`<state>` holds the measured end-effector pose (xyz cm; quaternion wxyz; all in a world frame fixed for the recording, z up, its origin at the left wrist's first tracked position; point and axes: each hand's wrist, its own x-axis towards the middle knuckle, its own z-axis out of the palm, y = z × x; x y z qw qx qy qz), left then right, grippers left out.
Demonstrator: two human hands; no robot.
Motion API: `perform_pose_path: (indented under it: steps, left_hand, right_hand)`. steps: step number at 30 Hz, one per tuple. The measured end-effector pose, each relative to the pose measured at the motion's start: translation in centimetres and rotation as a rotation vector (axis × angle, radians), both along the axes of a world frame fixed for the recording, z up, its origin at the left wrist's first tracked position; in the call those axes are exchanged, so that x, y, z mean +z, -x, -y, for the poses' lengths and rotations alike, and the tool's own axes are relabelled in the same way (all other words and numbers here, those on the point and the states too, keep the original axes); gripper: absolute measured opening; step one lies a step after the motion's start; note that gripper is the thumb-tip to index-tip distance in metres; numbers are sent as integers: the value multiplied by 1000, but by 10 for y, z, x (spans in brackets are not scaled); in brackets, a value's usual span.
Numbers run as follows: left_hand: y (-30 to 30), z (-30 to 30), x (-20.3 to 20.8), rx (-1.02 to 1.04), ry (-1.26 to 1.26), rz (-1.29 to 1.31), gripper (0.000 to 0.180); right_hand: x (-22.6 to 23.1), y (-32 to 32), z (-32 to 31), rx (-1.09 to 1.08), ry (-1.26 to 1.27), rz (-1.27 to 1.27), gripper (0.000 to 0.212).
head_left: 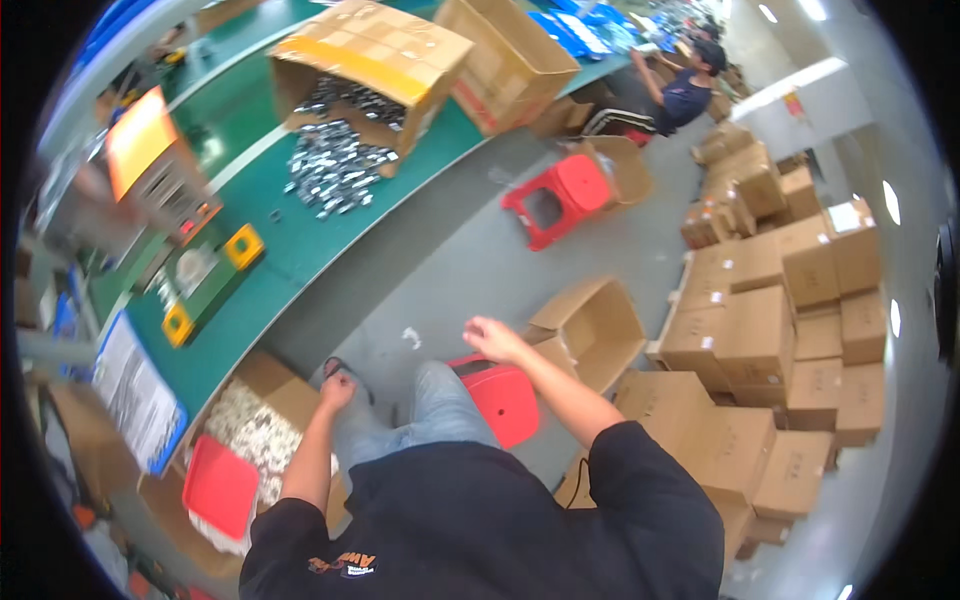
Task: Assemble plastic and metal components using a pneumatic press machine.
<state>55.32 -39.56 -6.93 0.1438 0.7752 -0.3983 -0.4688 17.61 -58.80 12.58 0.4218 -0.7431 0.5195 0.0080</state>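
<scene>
Black shirt [480, 530] nearest | left hand [338, 388], right hand [488, 340] loosely curled, blurred; cannot tell if either holds anything | red stool [515, 393] beside jeans leg [445, 400], near right hand | advice: mind stool when stepping, keep right arm [565, 385] clear of open carton [608, 328]

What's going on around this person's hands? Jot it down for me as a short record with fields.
Left hand: left hand, bare, nearest the floor carton; grip too small to read
Right hand: right hand, bare, appearing above a red stool; no object visible in it
Floor carton: white pieces, with a red tray-like piece on top
Bench: green bench with a tipped carton spilling shiny pieces
Right side: stacked cartons
Background: a co-worker
</scene>
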Motion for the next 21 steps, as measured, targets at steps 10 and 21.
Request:
perform_pose_path:
  steps: [10, 21]
  left_hand:
    - [186, 154, -183, -840, -368, -138, 46]
    - [375, 169, -303, -1231, -143, -375, 42]
  right_hand:
    - [-164, 316, -145, -251, -1004, -733, 42]
    - [-183, 347, 47, -913, -543, -360, 33]
